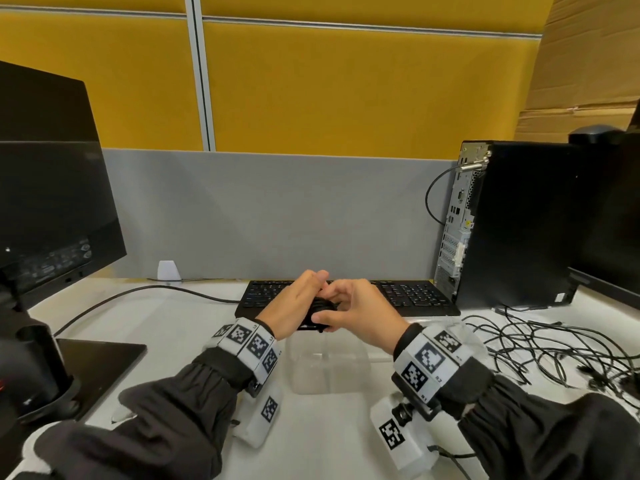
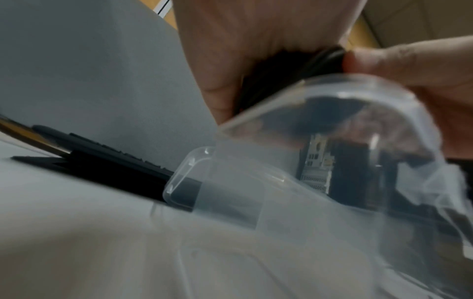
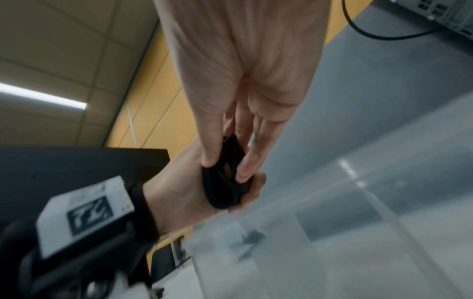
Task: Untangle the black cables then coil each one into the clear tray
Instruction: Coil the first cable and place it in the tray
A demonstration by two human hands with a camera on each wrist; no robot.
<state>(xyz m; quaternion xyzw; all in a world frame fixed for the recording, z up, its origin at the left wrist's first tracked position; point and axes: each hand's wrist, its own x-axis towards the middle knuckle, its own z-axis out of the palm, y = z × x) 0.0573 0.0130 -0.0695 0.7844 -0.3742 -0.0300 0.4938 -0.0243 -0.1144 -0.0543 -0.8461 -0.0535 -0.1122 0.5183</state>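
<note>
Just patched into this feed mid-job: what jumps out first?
Both hands meet at centre over the clear tray: the left hand and right hand together grip a small coiled black cable, held above the tray, not yet in it. To the right on the white desk sprawls a tangle of black cables, beside the computer tower.

On the table [image 1: 194, 341] I see the tray [image 1: 329, 368] between my wrists, in front of the keyboard [image 1: 408, 296]. A coiled cable [image 1: 320, 311] sits above the tray, between my left hand [image 1: 298, 306] and right hand [image 1: 360, 315]. Loose cables [image 1: 554, 344] lie right of the tray, before the computer tower [image 1: 512, 223]. A monitor [image 1: 52, 202] stands far left.
</note>
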